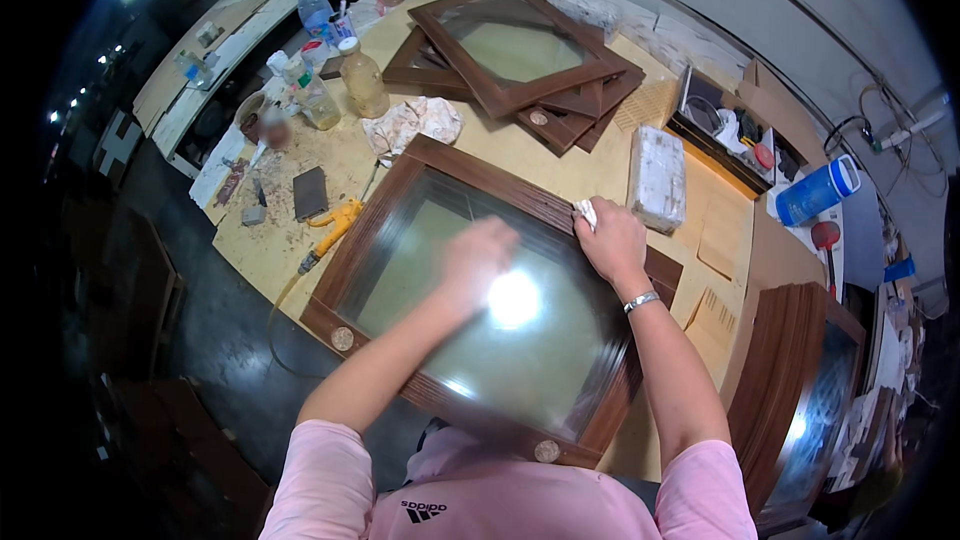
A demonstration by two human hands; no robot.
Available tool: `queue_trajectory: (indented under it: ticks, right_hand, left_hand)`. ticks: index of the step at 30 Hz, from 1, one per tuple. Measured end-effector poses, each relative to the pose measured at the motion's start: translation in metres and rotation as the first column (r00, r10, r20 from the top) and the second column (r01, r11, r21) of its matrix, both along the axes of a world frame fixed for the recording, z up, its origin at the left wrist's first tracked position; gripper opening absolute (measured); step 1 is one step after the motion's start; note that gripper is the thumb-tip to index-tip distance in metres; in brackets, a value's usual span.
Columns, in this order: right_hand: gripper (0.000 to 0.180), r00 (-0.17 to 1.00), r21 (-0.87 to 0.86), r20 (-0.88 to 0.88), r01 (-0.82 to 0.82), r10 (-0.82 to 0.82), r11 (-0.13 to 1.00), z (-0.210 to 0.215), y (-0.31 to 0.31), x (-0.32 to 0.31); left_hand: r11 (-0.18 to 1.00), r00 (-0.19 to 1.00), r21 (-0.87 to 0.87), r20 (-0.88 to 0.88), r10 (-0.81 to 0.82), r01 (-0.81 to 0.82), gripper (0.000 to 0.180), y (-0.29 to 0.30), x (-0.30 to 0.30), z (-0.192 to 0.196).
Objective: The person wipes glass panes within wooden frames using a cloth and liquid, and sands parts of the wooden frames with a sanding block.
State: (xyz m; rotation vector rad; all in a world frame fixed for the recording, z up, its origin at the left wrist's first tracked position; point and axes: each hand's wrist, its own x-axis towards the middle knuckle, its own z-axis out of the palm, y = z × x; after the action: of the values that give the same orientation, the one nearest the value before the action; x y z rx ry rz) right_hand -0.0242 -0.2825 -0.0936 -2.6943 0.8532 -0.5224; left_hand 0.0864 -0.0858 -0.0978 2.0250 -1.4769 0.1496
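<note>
A brown wooden-framed glass panel lies slanted on the worktable in front of me, with a bright light reflected in its pane. Round cork-like pads show at its near corners. Over the glass, my left hand is smeared by motion; its fingers and anything in them cannot be made out. At the panel's far right edge, my right hand is closed with a crumpled white wad between its fingers, cloth or paper, I cannot tell which. Another brown wooden piece sticks out beneath the panel on the right.
Several similar framed panels are stacked at the back. Left of them stand bottles, a crumpled rag and a yellow air gun with a hose. To the right are a white wrapped block, a tool box and a blue jug.
</note>
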Motion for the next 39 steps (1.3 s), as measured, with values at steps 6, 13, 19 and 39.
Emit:
queue_trajectory:
  ticks: [6, 13, 19, 39]
  right_hand:
    - [0.024, 0.894, 0.136, 0.444, -0.005, -0.057, 0.991, 0.004, -0.002, -0.041]
    - [0.037, 0.857, 0.602, 0.461, -0.110, -0.232, 0.791, 0.026, 0.041, -0.101]
    - [0.049, 0.791, 0.662, 0.539, -0.185, -0.289, 0.727, 0.043, 0.085, -0.081]
    - [0.068, 0.848, 0.893, 0.430, -0.350, -0.310, 0.281, 0.052, 0.239, 0.116]
  left_hand:
    - [0.992, 0.979, -0.120, -0.204, 0.024, -0.049, 0.014, 0.048, -0.007, 0.017]
    - [0.727, 0.606, 0.008, -0.547, 0.578, -0.686, 0.016, 0.185, 0.174, -0.024]
    - [0.740, 0.625, -0.147, -0.656, 0.424, -0.657, 0.035, 0.164, 0.262, -0.061]
    - [0.922, 0.192, -0.279, -0.922, -0.335, 0.270, 0.015, 0.122, 0.156, 0.033]
